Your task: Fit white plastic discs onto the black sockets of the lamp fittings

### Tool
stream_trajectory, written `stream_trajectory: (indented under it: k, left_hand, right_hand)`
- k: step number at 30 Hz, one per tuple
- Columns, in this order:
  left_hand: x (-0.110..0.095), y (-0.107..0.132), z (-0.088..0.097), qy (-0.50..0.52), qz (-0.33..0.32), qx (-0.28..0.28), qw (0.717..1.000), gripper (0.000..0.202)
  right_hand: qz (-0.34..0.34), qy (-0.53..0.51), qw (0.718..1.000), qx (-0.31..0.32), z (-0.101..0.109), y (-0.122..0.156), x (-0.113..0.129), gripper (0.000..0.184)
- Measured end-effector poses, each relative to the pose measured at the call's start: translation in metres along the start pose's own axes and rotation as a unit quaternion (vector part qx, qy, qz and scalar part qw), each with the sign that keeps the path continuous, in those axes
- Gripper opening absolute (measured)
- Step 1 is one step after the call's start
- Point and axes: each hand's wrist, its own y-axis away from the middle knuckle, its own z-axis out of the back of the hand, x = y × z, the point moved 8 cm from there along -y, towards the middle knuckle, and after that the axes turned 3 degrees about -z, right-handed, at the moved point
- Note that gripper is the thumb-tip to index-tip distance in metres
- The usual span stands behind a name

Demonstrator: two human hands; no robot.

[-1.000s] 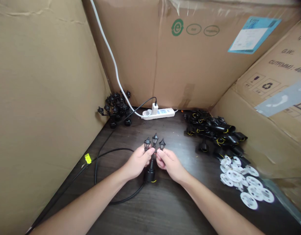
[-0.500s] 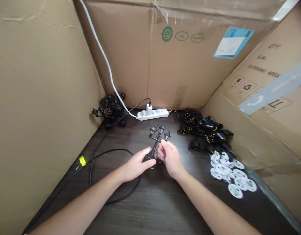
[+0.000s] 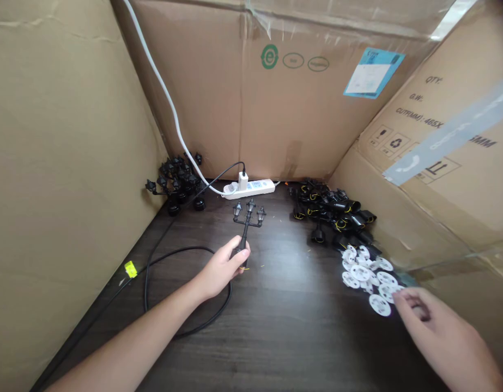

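Observation:
My left hand (image 3: 220,269) is shut around the stem of a black miniature three-lantern lamp post (image 3: 247,219), which stands upright above my fingers with its base hidden in my grip. My right hand (image 3: 418,318) is far to the right at the edge of a loose heap of white perforated plastic discs (image 3: 362,277). Its fingers are apart and reach over the nearest discs. I see nothing held in that hand.
Black lamp parts with yellow wires (image 3: 331,209) lie heaped behind the discs. Assembled lamp posts (image 3: 175,182) crowd the back-left corner. A white power strip (image 3: 251,189) and a black cable (image 3: 186,250) lie on the dark wood table (image 3: 276,332), walled by cardboard boxes (image 3: 276,98).
My right hand has let go of the lamp post and moved right to the discs. My left hand now holds the post alone. The view has shifted slightly, with the scene sitting further left.

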Motion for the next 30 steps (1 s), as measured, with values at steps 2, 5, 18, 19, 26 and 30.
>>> stream_trajectory:
  k: [2,5,18,19,26,30]
  left_hand:
    - [-0.001,0.0,0.0,-0.005,-0.002,0.002,1.0,0.039]
    - [-0.002,0.0,0.0,-0.003,0.002,0.009,1.0,0.04]
    - [0.009,-0.005,-0.007,0.129,0.026,0.096,0.987,0.036]
    - [0.008,-0.006,-0.008,0.152,0.032,0.101,0.983,0.034]
    - [-0.005,-0.018,-0.017,0.16,0.062,0.068,0.983,0.029]
    - [0.006,-0.025,-0.021,0.181,0.088,0.034,0.979,0.044]
  right_hand:
    - [-0.011,-0.008,0.999,0.037,-0.016,0.011,-0.02,0.04]
    - [0.002,-0.01,0.999,0.052,-0.036,0.024,-0.021,0.042]
    - [0.126,-0.29,0.948,0.034,-0.03,0.035,0.116,0.023]
    - [0.152,-0.32,0.933,0.065,-0.034,0.038,0.144,0.021]
    - [0.302,-0.437,0.824,0.199,-0.07,0.048,0.268,0.012]
    - [0.276,-0.473,0.818,0.177,-0.088,0.039,0.264,0.004]
